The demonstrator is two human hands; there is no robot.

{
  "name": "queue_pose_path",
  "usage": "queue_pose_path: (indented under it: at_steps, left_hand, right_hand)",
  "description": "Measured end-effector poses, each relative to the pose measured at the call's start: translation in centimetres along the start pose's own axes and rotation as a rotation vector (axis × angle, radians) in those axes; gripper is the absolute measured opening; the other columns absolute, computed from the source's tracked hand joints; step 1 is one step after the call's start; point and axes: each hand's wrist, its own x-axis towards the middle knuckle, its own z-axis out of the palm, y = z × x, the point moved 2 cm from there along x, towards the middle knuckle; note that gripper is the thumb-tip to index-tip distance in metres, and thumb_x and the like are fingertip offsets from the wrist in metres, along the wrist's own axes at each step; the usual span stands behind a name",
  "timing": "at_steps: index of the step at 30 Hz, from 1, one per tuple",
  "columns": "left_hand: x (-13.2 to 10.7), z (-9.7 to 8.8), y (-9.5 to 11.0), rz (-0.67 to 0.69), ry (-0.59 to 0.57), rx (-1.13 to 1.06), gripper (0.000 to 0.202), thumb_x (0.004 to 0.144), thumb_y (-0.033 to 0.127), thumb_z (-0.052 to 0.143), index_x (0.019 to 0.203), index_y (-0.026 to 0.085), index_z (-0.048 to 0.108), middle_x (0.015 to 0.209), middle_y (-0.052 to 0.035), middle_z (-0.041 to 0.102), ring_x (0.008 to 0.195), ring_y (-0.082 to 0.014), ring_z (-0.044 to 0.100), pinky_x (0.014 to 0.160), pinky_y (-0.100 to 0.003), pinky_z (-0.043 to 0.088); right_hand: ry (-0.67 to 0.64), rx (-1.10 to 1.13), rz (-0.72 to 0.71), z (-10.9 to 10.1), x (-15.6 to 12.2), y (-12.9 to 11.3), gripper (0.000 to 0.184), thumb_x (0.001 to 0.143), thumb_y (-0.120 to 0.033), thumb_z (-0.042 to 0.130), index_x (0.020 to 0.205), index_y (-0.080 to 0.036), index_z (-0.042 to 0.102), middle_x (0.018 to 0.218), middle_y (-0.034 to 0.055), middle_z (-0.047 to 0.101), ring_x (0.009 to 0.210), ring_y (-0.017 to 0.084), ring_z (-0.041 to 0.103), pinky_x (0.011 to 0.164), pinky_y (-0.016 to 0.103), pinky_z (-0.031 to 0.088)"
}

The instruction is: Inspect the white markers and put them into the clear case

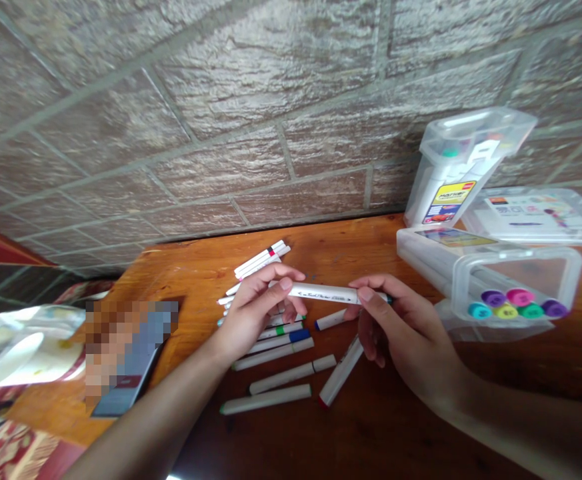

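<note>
Both my hands hold one white marker (323, 293) level above the wooden table (371, 413). My left hand (255, 308) pinches its left end between thumb and fingers. My right hand (401, 327) grips its right end, where a dark cap tip shows. Under and between the hands lie several loose white markers (281, 373) with coloured caps, scattered on the table. More white markers (262, 259) lie in a bunch just beyond my left hand.
Clear plastic marker cases (515, 287) stand at the right, one showing coloured marker ends, another upright (463, 167) against the brick wall. A blurred-out flat object (131, 353) lies at the left. Crumpled white wrapping (25, 347) sits at the far left edge.
</note>
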Motion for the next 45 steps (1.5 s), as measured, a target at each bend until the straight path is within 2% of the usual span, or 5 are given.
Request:
queue_pose_path:
  at_steps: [6, 10, 16, 40, 45]
  left_hand:
    - [0.07, 0.16, 0.21, 0.002, -0.004, -0.057, 0.023, 0.097, 0.035, 0.067, 0.106, 0.014, 0.069, 0.070, -0.0058, 0.075, 0.054, -0.0121, 0.060, 0.054, -0.022, 0.046]
    - [0.07, 0.08, 0.25, 0.020, 0.034, -0.003, 0.022, 0.097, 0.036, 0.067, 0.102, 0.015, 0.071, 0.061, 0.0003, 0.065, 0.053, -0.0100, 0.056, 0.052, -0.020, 0.041]
    - [0.16, -0.34, 0.15, 0.041, 0.091, 0.036, 0.023, 0.096, 0.037, 0.070, 0.101, 0.015, 0.076, 0.057, 0.0041, 0.054, 0.053, -0.0087, 0.050, 0.054, -0.022, 0.041]
    - [0.44, -0.27, 0.18, 0.037, 0.090, -0.090, 0.028, 0.097, 0.033, 0.064, 0.108, 0.011, 0.078, 0.062, -0.0022, 0.064, 0.050, -0.0097, 0.048, 0.052, -0.024, 0.044]
    - [0.49, -0.24, 0.27, 0.027, 0.107, -0.129, 0.031, 0.097, 0.033, 0.062, 0.110, 0.010, 0.078, 0.061, -0.0034, 0.065, 0.050, -0.0110, 0.049, 0.053, -0.026, 0.046]
  right_hand:
    - [0.004, 0.013, 0.008, -0.04, -0.06, -0.05, 0.031, 0.092, -0.052, 0.070, 0.101, -0.022, 0.065, 0.074, -0.0005, 0.070, 0.040, 0.009, 0.054, 0.033, 0.017, 0.038]
    - [0.008, 0.022, 0.002, -0.07, -0.05, 0.00, 0.031, 0.093, -0.052, 0.070, 0.101, -0.022, 0.065, 0.074, -0.0008, 0.069, 0.041, 0.008, 0.053, 0.033, 0.017, 0.037]
    - [0.020, 0.009, -0.027, -0.03, -0.19, -0.18, 0.029, 0.093, -0.050, 0.072, 0.096, -0.022, 0.066, 0.059, -0.0064, 0.055, 0.042, 0.006, 0.046, 0.036, 0.015, 0.036]
    - [0.061, 0.067, -0.021, -0.04, -0.15, -0.20, 0.028, 0.092, -0.051, 0.070, 0.098, -0.024, 0.068, 0.069, -0.0019, 0.064, 0.043, 0.009, 0.050, 0.034, 0.019, 0.037]
    - [0.058, 0.092, 0.018, -0.17, -0.21, -0.30, 0.028, 0.090, -0.053, 0.070, 0.102, -0.027, 0.069, 0.081, 0.0026, 0.071, 0.041, 0.011, 0.054, 0.032, 0.022, 0.038]
